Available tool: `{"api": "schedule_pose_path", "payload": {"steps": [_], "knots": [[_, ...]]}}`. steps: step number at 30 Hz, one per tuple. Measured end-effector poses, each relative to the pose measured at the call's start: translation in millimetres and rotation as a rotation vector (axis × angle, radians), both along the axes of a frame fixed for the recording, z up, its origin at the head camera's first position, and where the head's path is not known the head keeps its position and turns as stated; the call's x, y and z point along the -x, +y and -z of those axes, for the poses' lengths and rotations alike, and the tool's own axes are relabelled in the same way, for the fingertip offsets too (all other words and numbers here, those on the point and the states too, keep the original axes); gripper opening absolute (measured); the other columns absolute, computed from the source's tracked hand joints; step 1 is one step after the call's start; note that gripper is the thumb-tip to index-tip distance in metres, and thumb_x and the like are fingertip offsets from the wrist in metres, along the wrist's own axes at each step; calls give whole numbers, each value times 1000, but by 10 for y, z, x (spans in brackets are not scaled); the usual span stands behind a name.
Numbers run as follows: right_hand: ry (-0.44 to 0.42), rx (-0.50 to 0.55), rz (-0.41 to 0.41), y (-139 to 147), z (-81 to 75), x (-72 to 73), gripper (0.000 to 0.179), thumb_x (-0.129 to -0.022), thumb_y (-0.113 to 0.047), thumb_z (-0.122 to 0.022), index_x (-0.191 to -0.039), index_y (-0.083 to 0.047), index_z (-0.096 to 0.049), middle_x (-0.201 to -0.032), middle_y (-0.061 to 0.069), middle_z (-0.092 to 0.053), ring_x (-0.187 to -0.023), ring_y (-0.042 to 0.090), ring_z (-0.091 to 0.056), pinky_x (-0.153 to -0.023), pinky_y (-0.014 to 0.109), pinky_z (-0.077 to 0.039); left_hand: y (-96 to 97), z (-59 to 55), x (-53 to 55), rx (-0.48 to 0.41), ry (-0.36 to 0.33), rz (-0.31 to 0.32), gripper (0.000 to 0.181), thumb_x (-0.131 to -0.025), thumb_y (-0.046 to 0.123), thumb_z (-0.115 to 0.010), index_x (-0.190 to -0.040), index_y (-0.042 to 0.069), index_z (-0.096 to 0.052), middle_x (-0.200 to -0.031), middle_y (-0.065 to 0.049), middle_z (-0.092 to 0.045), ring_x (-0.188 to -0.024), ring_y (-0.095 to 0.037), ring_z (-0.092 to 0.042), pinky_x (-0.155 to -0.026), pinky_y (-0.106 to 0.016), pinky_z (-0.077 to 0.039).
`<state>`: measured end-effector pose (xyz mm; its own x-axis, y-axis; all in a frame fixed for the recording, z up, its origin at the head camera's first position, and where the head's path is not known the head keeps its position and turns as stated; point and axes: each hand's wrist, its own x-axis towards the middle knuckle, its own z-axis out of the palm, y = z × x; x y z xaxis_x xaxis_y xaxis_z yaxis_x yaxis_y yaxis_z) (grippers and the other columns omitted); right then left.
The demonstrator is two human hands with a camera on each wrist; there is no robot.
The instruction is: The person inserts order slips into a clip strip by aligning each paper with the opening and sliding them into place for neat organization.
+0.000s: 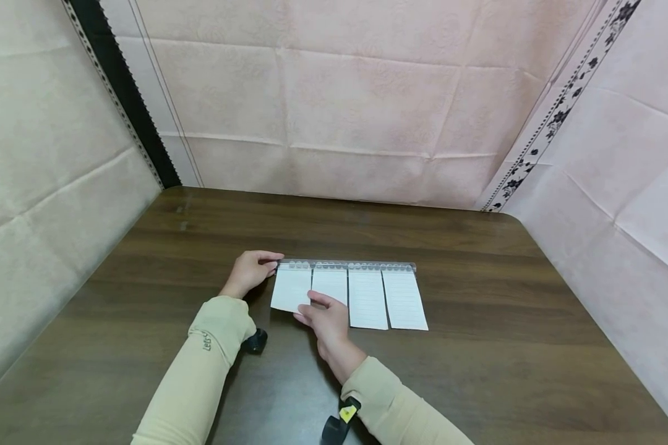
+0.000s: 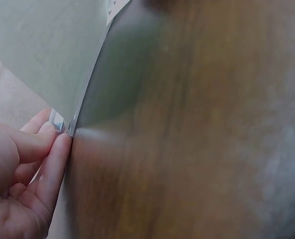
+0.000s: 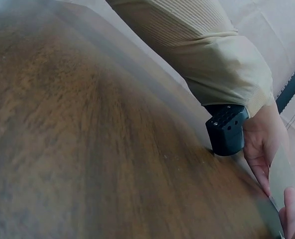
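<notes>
Several white lined note sheets (image 1: 365, 303) hang side by side from a clear plastic strip (image 1: 347, 266) across the table's middle. My left hand (image 1: 248, 272) pinches the strip's left end between thumb and fingers; the left wrist view shows this hand (image 2: 23, 174) at a corner, with a pale sheet (image 2: 43, 55) slanting above the wood. My right hand (image 1: 327, 324) has its thumb and fingers at the lower right corner of the leftmost sheet (image 1: 291, 287), pinching it, and partly covers the second sheet. In the right wrist view, the right fingers (image 3: 291, 209) overlap the sheet's edge.
The dark wooden table (image 1: 506, 321) has rounded far corners. Pale cloth walls (image 1: 367, 105) enclose it at the back and both sides. Black wrist devices (image 1: 254, 342) sit at the cuffs of both light sleeves.
</notes>
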<state>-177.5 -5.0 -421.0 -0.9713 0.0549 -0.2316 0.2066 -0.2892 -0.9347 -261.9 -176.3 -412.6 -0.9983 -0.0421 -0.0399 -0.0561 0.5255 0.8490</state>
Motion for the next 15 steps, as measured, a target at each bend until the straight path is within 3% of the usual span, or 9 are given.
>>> {"api": "schedule_pose_path", "payload": {"steps": [9,15], "knots": [[13,-7,-16,-25,-30,-37,39,-77,17,-62,-116,15,-56,-123,27,-45,-74,25,-67,-69,33,-54,8,0,7,3,23,10,22,-91,5,-59,-110,6,-70,-114,-15,-62,-85,-14,-60,-72,-23,-50],[29,-33,-15,-34,-18,-38,40,-77,15,-63,-116,15,-56,-120,27,-49,-73,22,-66,-67,33,-54,0,3,9,15,26,11,22,-91,5,-59,-110,6,-70,-114,-15,-62,-86,-16,-59,-72,-23,-50]]}}
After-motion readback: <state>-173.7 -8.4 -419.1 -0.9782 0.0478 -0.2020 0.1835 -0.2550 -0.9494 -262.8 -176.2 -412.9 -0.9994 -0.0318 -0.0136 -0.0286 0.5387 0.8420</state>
